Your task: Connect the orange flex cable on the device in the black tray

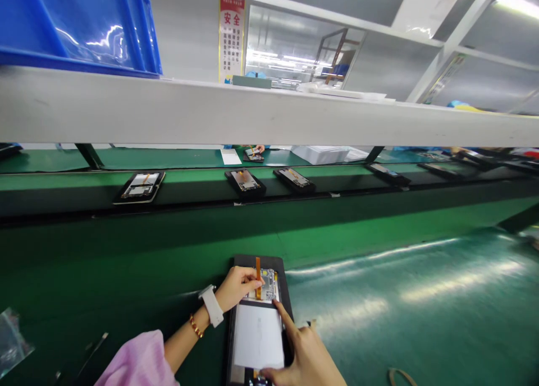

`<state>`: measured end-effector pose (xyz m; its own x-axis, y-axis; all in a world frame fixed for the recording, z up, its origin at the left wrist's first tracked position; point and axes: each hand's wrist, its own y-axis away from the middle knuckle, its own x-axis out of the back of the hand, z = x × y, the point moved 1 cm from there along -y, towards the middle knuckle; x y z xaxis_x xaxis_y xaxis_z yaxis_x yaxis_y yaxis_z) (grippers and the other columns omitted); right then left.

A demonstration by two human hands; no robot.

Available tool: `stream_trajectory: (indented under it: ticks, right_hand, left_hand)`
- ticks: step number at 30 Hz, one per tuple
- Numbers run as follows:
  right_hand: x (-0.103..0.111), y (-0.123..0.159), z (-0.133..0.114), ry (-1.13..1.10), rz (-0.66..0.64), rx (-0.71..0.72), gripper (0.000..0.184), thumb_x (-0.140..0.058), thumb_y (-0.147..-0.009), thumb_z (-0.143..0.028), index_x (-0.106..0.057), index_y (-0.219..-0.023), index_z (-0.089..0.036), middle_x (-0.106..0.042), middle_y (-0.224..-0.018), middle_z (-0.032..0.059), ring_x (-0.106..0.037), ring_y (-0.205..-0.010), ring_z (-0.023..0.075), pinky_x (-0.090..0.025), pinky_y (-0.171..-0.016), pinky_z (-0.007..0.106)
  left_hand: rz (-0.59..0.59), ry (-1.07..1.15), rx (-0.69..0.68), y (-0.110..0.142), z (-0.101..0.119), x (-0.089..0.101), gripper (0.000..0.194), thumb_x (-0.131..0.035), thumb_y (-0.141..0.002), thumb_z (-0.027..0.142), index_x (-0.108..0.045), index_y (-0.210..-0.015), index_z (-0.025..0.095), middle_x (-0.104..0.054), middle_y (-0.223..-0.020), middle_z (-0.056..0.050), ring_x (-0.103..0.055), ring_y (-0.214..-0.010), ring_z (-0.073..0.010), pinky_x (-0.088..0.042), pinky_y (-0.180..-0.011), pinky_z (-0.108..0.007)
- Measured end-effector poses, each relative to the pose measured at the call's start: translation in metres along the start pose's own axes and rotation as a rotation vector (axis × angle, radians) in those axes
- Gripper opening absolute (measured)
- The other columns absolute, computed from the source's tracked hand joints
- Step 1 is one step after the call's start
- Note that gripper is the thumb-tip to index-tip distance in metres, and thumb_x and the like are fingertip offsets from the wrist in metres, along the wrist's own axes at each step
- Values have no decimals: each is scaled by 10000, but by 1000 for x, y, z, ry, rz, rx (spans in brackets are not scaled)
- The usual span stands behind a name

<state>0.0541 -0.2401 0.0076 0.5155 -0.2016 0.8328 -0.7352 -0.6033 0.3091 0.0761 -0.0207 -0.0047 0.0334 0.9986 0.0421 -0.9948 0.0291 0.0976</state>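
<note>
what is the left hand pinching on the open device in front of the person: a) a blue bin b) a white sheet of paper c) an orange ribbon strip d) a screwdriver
c: the left hand has its fingertips closed on the orange ribbon strip standing up from the open device, while the right hand points its index finger at the board beside it.

On the green desk (400, 296), the left hand (236, 288) pinches an orange ribbon strip (258, 274) on an opened tablet (257, 324); the right hand (305, 358), at five o'clock, presses its edge with one forefinger.
</note>
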Motion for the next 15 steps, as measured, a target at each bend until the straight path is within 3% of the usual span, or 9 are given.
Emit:
stream_trajectory:
  ticks: [2,7,12,14,15]
  right_hand:
    - [-1,0,0,41,-25,-16,1256,-780,-614,-621,-203,-1553,-19,-649,-875,164,-603,-887,368,-214,-1070,612]
    - [2,0,-5,46,-26,-15,1251,-778,-627,-606,-190,-1549,1,-650,-837,154,-605,-868,348,-286,-1049,552]
    - [-13,-9,13,27,-40,-8,1279,-807,-586,-565,-167,-1550,-20,-669,-822,156,-626,-862,386,-210,-1085,601]
    - [-26,-14,29,63,-76,-18,1101,-756,-667,-426,-197,-1543,-61,-672,-752,146,-643,-811,404,-219,-1077,635]
    - [-32,-16,36,85,-25,4,849,-598,-774,-266,-255,-1538,-131,-667,-713,135,-656,-763,385,-257,-1058,645]
  left_hand:
    - [1,-2,2,0,0,0,408,-691,-719,447,-729,-849,62,-709,-869,-129,-638,-824,-237,-473,-786,-337]
    - [-4,1,7,0,-1,0,435,-705,-716,474,-730,-851,62,-707,-869,-129,-638,-830,-238,-478,-805,-347]
    - [-5,13,0,0,-1,0,367,-679,-723,406,-722,-841,61,-699,-853,-118,-630,-821,-226,-463,-782,-320]
    - [4,17,1,0,-1,-1,335,-671,-719,381,-718,-818,65,-697,-833,-109,-627,-814,-221,-456,-770,-307]
    - [12,18,5,1,0,-1,321,-667,-716,368,-719,-814,66,-696,-824,-105,-625,-808,-217,-453,-765,-302]
